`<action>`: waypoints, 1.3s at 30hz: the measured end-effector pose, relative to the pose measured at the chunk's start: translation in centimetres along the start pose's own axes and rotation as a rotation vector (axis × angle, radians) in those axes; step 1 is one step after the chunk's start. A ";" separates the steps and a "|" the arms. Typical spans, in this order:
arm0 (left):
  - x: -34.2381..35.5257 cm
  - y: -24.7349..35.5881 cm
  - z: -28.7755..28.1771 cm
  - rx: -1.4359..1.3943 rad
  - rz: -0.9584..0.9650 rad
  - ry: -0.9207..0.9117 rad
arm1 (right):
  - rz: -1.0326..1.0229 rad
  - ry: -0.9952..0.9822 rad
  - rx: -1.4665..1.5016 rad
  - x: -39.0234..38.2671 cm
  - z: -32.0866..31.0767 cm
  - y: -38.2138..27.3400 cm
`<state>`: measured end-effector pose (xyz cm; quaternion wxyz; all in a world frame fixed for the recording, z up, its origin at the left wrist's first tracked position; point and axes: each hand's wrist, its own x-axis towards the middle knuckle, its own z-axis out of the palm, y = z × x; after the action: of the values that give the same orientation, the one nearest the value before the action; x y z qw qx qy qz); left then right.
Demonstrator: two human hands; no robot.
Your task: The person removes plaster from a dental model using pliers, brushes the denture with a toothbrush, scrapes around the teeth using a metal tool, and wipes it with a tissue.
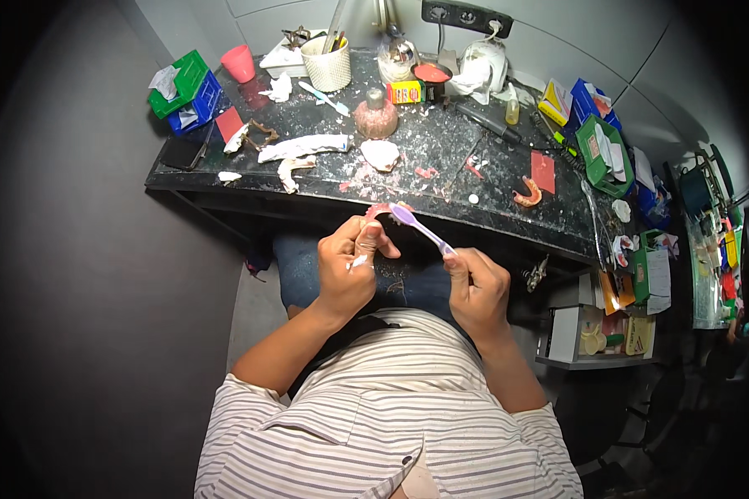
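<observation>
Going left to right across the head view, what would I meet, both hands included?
Green bin, pink cup, crumpled white wad, left hand, purple toothbrush, right hand, right-side red sheet, second green bin.

1) pink cup point(239, 64), upper left
2) green bin point(193, 71) stacked on blue bin point(200, 106), upper left
3) white textured pot point(325, 68) with tools, top, left of center
4) black power strip point(451, 14), top edge, right of center
5) yellow-green box point(404, 92), upper middle
6) second green bin point(592, 148) with papers, upper right
7) open drawer point(562, 334), lower right
</observation>
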<state>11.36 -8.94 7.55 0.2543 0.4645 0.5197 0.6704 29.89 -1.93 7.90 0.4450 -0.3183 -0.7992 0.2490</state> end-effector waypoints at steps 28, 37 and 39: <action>0.8 0.1 -1.9 0.334 0.721 0.007 | -0.063 -0.135 -0.067 0.8 -5.3 -0.2; 0.3 0.2 -1.2 0.112 0.648 -0.011 | -0.096 -0.113 0.043 0.4 -5.5 -1.0; 0.0 0.5 -1.1 0.113 0.640 -0.025 | -0.156 -0.144 0.100 0.0 -6.2 -2.1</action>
<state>10.44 -9.63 7.99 0.0109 0.6258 0.3807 0.6807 34.73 -2.59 12.30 0.4196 -0.2139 -0.8381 0.2753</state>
